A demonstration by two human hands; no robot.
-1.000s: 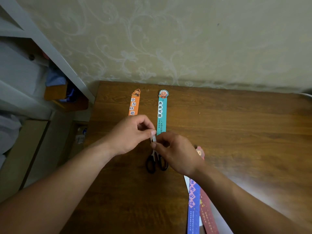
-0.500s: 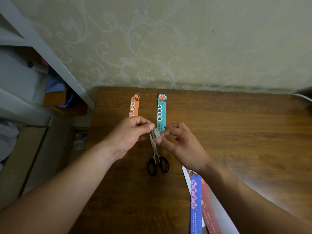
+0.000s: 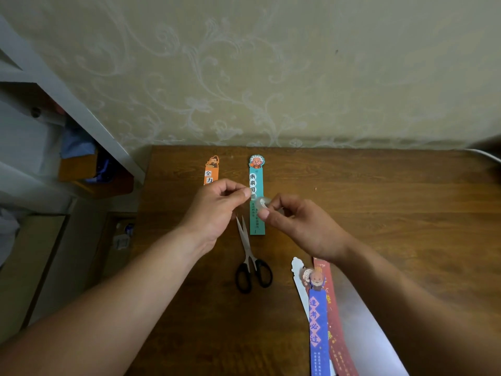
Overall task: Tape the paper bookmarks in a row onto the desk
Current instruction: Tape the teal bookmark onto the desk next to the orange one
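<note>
From the head view, a wooden counter (image 3: pixel 379 213) stands against a wall with pale scrolled wallpaper (image 3: pixel 244 63), and both bare forearms reach in over it from the near edge. The left hand (image 3: pixel 217 210) hovers above the counter with its grip closed in a pinch, thumb against forefinger, on what looks like the tape end (image 3: pixel 252 197), a faint clear strip that blurs the print beneath it. The right hand (image 3: pixel 298 226) is just beside it, its grip curled round a small roll of clear tape (image 3: pixel 261 203) held between the thumb and the fingers. Both hands are over the middle of the teal bookmark (image 3: pixel 256 177), which lies flat and lengthwise on the counter with its cartoon head towards the wall; whether the roll touches it cannot be told. Left of it, parallel and apart, lies the orange bookmark (image 3: pixel 211 172), its lower part hidden by the left hand. A pair of black-handled scissors (image 3: pixel 252 267) lies on the counter between the forearms, blades slightly parted and pointing towards the teal bookmark's near end. By the right forearm a loose stack lies at a slant: a blue bookmark (image 3: pixel 318 329) on top, a red bookmark (image 3: pixel 334 321) beside and partly under it, and a white bookmark (image 3: pixel 297 270) showing at the left edge, all on a pale sheet (image 3: pixel 360 321). A grey shelf unit (image 3: pixel 67 99) stands to the left of the counter.
</note>
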